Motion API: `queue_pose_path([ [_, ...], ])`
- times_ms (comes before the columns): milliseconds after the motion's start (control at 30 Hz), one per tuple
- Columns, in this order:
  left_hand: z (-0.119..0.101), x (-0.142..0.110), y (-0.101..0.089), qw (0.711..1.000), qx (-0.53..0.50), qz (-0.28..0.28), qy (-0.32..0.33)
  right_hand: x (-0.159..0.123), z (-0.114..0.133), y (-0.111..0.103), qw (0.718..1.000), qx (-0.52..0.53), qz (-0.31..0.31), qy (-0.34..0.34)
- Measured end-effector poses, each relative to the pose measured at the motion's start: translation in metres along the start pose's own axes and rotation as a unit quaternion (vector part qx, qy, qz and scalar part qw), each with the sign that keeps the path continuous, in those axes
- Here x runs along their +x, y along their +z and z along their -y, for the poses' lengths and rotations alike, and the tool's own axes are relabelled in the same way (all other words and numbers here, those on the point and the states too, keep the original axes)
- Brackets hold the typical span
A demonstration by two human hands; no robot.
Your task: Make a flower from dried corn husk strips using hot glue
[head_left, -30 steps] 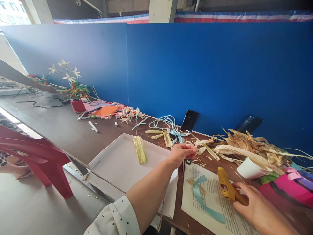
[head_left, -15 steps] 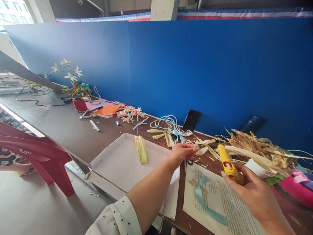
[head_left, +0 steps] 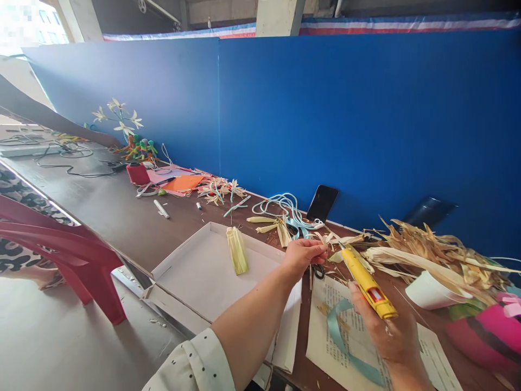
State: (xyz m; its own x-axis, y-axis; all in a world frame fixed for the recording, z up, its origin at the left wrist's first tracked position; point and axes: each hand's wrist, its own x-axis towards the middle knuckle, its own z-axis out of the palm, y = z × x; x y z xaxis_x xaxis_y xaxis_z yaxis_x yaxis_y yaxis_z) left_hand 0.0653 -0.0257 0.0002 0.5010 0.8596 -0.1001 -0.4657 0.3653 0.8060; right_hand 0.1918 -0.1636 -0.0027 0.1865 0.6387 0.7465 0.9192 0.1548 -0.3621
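In the head view my left hand (head_left: 302,257) is closed in a pinch over the table; whatever lies between its fingertips is too small to make out. My right hand (head_left: 393,339) grips a yellow glue gun (head_left: 362,278), its nozzle close to my left fingertips. Below the glue gun lies a printed sheet (head_left: 319,342) with a light blue ribbon (head_left: 338,331) on it. A pair of black scissor handles (head_left: 318,271) shows under my left hand. A pale green corn husk (head_left: 236,252) rests in the shallow white box lid (head_left: 195,271) beside my left forearm.
Dried husks (head_left: 431,247) and a tipped white cup (head_left: 435,290) lie at right, near a pink item (head_left: 488,331). A phone (head_left: 322,202) leans on the blue partition (head_left: 345,119). Light blue cord (head_left: 280,201) lies nearby. Another person's arm (head_left: 49,117) reaches in by a red chair (head_left: 81,255).
My right hand has brought the glue gun left, up to my left fingertips, and turned it. My left hand stays almost in place. The other person's arm now reaches toward the coloured flowers.
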Motion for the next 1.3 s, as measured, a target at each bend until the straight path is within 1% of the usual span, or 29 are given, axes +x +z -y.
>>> queue_pose_path([
  [233,0.0,-0.001,0.002,1.0,-0.02,0.012,0.015,0.0,-0.002,0.001,1.0,0.007,0.019,-0.015],
  [367,0.0,-0.001,0.003,1.0,-0.026,0.005,0.013,0.0,-0.002,0.002,1.0,0.004,0.018,-0.009],
  [633,-0.002,-0.003,0.006,1.0,-0.009,-0.005,0.004,0.0,-0.003,0.003,0.999,-0.013,0.034,-0.018],
  [833,-0.002,-0.003,0.007,1.0,-0.015,-0.006,0.005,0.001,-0.007,0.004,0.998,-0.035,0.036,-0.049],
  [1000,-0.002,-0.003,0.008,1.0,-0.017,-0.011,0.007,0.005,-0.012,0.004,0.994,-0.052,0.027,-0.087],
  [1133,-0.002,-0.002,0.009,1.0,-0.018,-0.014,0.005,0.006,-0.008,0.003,0.996,-0.036,0.035,-0.071],
  [1300,-0.001,-0.001,0.009,1.0,-0.023,-0.014,0.009,0.005,-0.003,0.003,0.998,-0.004,0.024,-0.05],
])
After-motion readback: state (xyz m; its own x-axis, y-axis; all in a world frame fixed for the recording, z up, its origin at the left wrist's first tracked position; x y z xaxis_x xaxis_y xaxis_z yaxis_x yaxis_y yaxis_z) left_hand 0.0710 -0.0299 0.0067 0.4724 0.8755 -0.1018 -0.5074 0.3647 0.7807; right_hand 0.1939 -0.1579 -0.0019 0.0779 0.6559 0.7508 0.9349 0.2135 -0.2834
